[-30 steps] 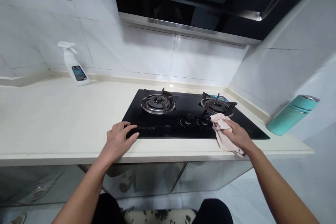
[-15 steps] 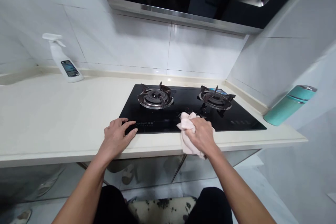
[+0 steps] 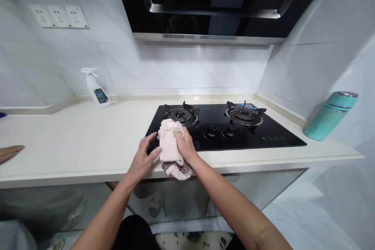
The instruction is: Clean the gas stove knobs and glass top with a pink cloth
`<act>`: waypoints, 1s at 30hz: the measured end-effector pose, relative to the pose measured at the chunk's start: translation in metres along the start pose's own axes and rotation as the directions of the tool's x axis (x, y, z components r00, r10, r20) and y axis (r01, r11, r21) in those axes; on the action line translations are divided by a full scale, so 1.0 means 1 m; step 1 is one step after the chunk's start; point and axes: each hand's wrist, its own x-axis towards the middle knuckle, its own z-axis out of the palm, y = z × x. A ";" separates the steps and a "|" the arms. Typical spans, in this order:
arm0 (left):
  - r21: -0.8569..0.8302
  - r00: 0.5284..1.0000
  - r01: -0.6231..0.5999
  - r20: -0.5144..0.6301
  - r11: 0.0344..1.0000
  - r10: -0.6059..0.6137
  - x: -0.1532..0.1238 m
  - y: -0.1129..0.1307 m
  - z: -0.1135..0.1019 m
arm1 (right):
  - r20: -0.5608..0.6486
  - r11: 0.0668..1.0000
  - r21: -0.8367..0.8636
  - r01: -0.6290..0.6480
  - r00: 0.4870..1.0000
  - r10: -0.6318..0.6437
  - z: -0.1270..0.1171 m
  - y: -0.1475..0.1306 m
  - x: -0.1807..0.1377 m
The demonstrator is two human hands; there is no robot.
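- The spray bottle [image 3: 97, 91] at the left of the frame, against the tiled wall, is white with a dark label; the writing on it is too small to read.
- Faint pale markings sit on the black glass of the stove [image 3: 225, 134] towards its right front, also too small to make out.
- The cloth [image 3: 171, 147] is pale pink and bunched into a soft lump, with a fold hanging down over the counter's front edge that shows a faint darker swirl pattern.
- It lies just left of centre in the frame, at the front left corner of the stove, where the glass meets the cream countertop [image 3: 73, 144].
- The right hand [image 3: 184, 145] is closed over the cloth from the right, fingers curled onto its top and pressing it down.
- The left hand [image 3: 143, 159] rests on the counter just left of the cloth, fingers spread and loosely open, its thumb and forefinger touching the cloth's side without gripping it.
- Behind the cloth stands the left burner [image 3: 180, 115]; the right burner [image 3: 244, 114] sits further right, with the knobs [image 3: 221, 131] between and in front of them.
- A teal flask [image 3: 331, 116] with a metal lid stands on the counter at the right edge, well apart from the hands.
- A black range hood [image 3: 211, 0] fills the top centre, and a white socket panel [image 3: 60, 16] is fixed to the wall at the upper left.
- Another person's fingertips [image 3: 10, 152] rest on the counter at the far left edge.
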 end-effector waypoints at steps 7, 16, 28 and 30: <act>0.043 0.988 -0.099 0.120 0.994 0.094 -0.001 0.039 0.040 | 0.097 0.997 0.003 0.073 0.993 -0.073 -0.022 0.012 0.005; 0.274 0.969 -0.217 0.178 0.937 0.172 0.018 0.053 0.070 | -0.070 0.828 -0.505 0.243 0.945 -0.321 -0.218 0.020 -0.017; 0.441 0.902 -0.366 0.384 0.819 0.197 0.091 0.082 0.139 | -0.251 0.422 -0.890 -0.173 0.958 -0.137 -0.344 0.083 -0.054; 0.434 0.893 -0.374 0.408 0.820 0.191 0.111 0.081 0.149 | -0.232 0.407 -0.900 -0.155 0.962 -0.145 -0.336 0.075 -0.056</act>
